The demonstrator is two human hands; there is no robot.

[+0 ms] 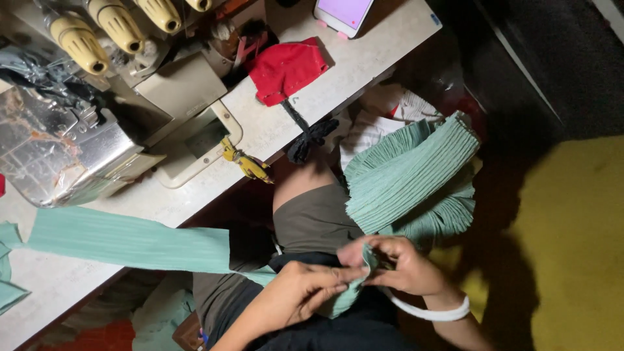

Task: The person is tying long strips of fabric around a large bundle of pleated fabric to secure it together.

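Both my hands meet low in the view over my lap. My left hand (302, 294) pinches the end of a long pale green fabric strip (130, 240) that runs left across the sewing table (370, 62). My right hand (404, 265), with a white bangle at the wrist, grips the same green fabric where it folds between the two hands. A thick stack of pleated green fabric pieces (409, 172) rests on my lap just beyond the right hand.
A sewing machine (65, 149) with yellow thread cones (97, 36) fills the table's left end. A red cloth (286, 68), a black strip (312, 136), yellow snips (247, 166) and a phone (343, 13) lie on the table. A yellow surface (578, 247) lies at the right.
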